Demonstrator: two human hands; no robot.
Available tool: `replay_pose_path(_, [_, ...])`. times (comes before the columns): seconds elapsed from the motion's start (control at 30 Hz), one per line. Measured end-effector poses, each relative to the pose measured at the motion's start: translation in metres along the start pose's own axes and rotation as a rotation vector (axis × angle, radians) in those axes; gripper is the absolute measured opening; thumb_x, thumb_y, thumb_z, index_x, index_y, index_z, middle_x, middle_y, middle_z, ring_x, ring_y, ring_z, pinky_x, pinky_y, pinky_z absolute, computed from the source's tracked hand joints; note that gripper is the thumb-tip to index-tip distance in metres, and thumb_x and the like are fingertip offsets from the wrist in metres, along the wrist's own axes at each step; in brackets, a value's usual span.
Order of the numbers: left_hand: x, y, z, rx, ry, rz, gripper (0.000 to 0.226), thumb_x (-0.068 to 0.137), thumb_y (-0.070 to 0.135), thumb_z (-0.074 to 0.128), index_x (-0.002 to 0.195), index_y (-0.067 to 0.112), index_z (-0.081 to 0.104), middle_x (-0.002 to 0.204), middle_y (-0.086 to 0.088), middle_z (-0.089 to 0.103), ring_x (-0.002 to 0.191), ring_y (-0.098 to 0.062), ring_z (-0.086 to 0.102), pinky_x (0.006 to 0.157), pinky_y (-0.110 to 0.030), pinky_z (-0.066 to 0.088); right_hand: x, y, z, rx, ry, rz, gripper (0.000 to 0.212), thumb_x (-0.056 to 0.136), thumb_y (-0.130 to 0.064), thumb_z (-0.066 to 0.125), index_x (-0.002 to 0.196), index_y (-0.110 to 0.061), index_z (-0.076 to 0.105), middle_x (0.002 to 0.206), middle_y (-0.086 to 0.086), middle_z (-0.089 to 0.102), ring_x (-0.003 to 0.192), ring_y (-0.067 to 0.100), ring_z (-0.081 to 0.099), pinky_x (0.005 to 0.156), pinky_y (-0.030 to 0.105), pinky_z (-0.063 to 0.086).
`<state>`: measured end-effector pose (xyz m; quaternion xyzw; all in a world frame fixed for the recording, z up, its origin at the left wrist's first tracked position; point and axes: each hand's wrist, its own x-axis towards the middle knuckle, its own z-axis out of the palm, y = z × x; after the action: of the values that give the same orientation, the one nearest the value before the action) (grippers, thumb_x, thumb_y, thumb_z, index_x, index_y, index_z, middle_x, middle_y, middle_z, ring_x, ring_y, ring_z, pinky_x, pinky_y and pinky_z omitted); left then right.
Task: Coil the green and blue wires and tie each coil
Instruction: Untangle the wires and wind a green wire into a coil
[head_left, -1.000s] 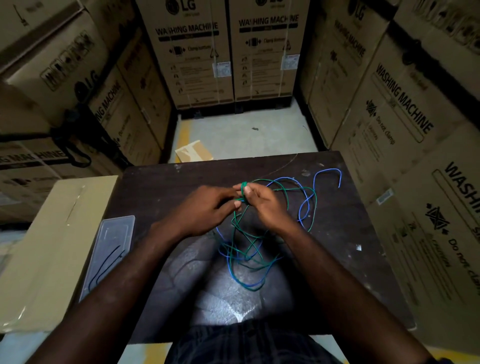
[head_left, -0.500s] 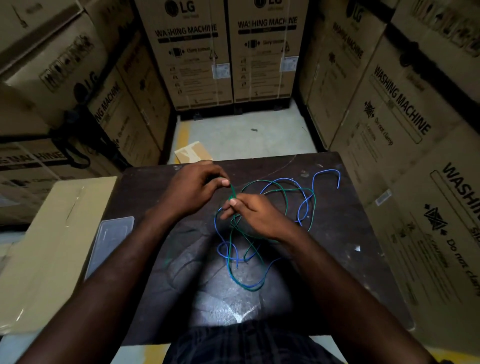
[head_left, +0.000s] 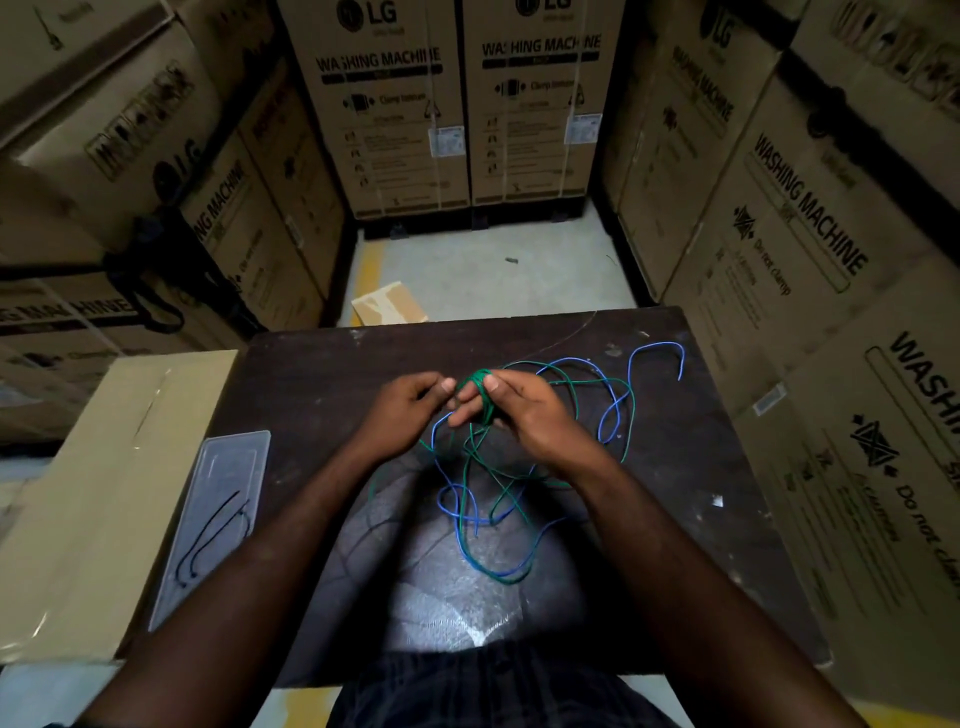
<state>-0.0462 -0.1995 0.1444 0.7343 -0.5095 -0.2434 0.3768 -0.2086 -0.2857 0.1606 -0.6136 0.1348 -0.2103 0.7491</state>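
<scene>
**Q:** State the pose of each hand, left to right.

**A:** Both forearms reach over the dark table (head_left: 311, 395), to the right of a clear plastic tray (head_left: 244, 457) at its left edge. The left hand (head_left: 405, 415) is palm-down with its fingers curled. Its thumb and fingertips are closed narrowly on the green wire (head_left: 474, 378), right at the left side of the wound turns. The right hand (head_left: 530, 421) faces it with its fingers extended toward the left hand. The thumb lies on top of the turns.

**Q:** Where are the wires relative to the fingers?

**A:** Several green turns are wrapped around the right hand's extended fingers, under the thumb. The slack green length hangs from there onto the table, tangled with the blue wire (head_left: 655, 344). The blue wire lies loose below and to the right of the hands, its free end hooking toward the far right corner. Neither hand holds it.

**Q:** What differs from half a second ago?

**A:** The left hand was then farther out and apart from the right, drawing the green wire taut. The two hands now meet at the turns.
</scene>
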Motion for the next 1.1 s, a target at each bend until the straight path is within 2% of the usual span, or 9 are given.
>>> replay_pose_path(0.1, [-0.004, -0.001, 0.003, -0.047, -0.004, -0.022, 0.037, 0.097, 0.028, 0.050, 0.060, 0.023, 0.052, 0.051, 0.016, 0.051, 0.051, 0.004, 0.040, 0.052, -0.016, 0.031, -0.001, -0.006, -0.002, 0.193, 0.096, -0.010, 0.028, 0.100, -0.019, 0.035, 0.093, -0.004, 0.057, 0.077, 0.009, 0.073, 0.079, 0.028, 0.067, 0.062, 0.017, 0.048])
replay_pose_path(0.3, [-0.012, -0.004, 0.019, -0.184, -0.049, -0.062, 0.036, 0.091, 0.046, 0.046, 0.070, 0.019, 0.058, 0.060, 0.006, 0.047, 0.056, -0.004, 0.039, 0.055, -0.023, 0.033, 0.008, -0.018, -0.005, 0.568, 0.216, -0.108, 0.028, 0.097, -0.018, 0.035, 0.103, 0.001, 0.055, 0.091, 0.013, 0.073, 0.090, 0.027, 0.070, 0.086, 0.033, 0.054])
replay_pose_path(0.5, [-0.024, 0.011, 0.027, -0.145, -0.220, 0.002, 0.030, 0.095, 0.040, 0.044, 0.074, 0.024, 0.058, 0.067, 0.003, 0.049, 0.063, -0.007, 0.043, 0.064, -0.027, 0.038, 0.019, -0.007, -0.008, 0.436, 0.268, -0.146, 0.029, 0.102, -0.012, 0.027, 0.114, -0.003, 0.053, 0.106, 0.008, 0.072, 0.106, 0.024, 0.066, 0.096, 0.032, 0.047])
replay_pose_path(0.6, [-0.028, 0.019, 0.025, -0.042, -0.260, 0.072, 0.025, 0.097, 0.031, 0.046, 0.078, 0.024, 0.060, 0.064, 0.009, 0.049, 0.061, 0.000, 0.043, 0.063, -0.022, 0.038, 0.022, 0.005, -0.012, 0.337, 0.328, -0.141, 0.026, 0.102, -0.011, 0.031, 0.114, -0.004, 0.052, 0.103, 0.006, 0.073, 0.104, 0.022, 0.066, 0.091, 0.026, 0.049])
replay_pose_path(0.73, [-0.031, 0.027, 0.015, 0.104, -0.293, 0.109, 0.025, 0.093, 0.036, 0.046, 0.078, 0.025, 0.063, 0.061, 0.010, 0.053, 0.058, 0.000, 0.045, 0.061, -0.024, 0.037, 0.019, 0.026, -0.020, 0.064, 0.349, -0.080, 0.032, 0.095, -0.027, 0.039, 0.113, -0.006, 0.054, 0.107, 0.005, 0.071, 0.101, 0.017, 0.064, 0.085, 0.026, 0.045])
replay_pose_path(0.8, [-0.032, 0.031, 0.008, 0.151, -0.292, 0.107, 0.023, 0.090, 0.035, 0.046, 0.077, 0.029, 0.064, 0.059, 0.011, 0.054, 0.056, 0.000, 0.046, 0.060, -0.024, 0.037, 0.016, 0.035, -0.020, -0.105, 0.313, -0.062, 0.033, 0.094, -0.026, 0.039, 0.112, -0.003, 0.056, 0.105, 0.004, 0.072, 0.098, 0.014, 0.064, 0.086, 0.028, 0.046])
replay_pose_path(0.9, [-0.031, 0.041, -0.003, 0.221, -0.263, 0.123, 0.025, 0.086, 0.034, 0.046, 0.080, 0.022, 0.067, 0.059, 0.009, 0.054, 0.055, 0.001, 0.047, 0.062, -0.029, 0.040, 0.016, 0.040, -0.014, -0.157, 0.209, -0.041, 0.031, 0.094, -0.021, 0.040, 0.110, -0.001, 0.056, 0.104, 0.013, 0.070, 0.099, 0.015, 0.066, 0.097, 0.034, 0.046])
replay_pose_path(1.03, [-0.025, 0.045, -0.019, 0.214, -0.229, 0.128, 0.018, 0.086, 0.036, 0.054, 0.086, 0.025, 0.069, 0.068, 0.012, 0.062, 0.062, 0.000, 0.052, 0.067, -0.029, 0.044, 0.015, 0.039, -0.010, -0.197, 0.147, 0.031, 0.026, 0.091, -0.025, 0.043, 0.105, -0.013, 0.060, 0.097, 0.000, 0.069, 0.092, 0.005, 0.065, 0.091, 0.029, 0.048])
replay_pose_path(1.1, [-0.022, 0.045, -0.029, 0.145, -0.218, 0.123, 0.023, 0.083, 0.043, 0.051, 0.085, 0.029, 0.068, 0.080, 0.007, 0.069, 0.075, -0.012, 0.062, 0.075, -0.034, 0.047, 0.014, 0.038, -0.011, -0.265, 0.140, 0.033, 0.023, 0.092, -0.031, 0.044, 0.101, -0.023, 0.064, 0.100, -0.001, 0.069, 0.097, 0.010, 0.064, 0.096, 0.035, 0.047])
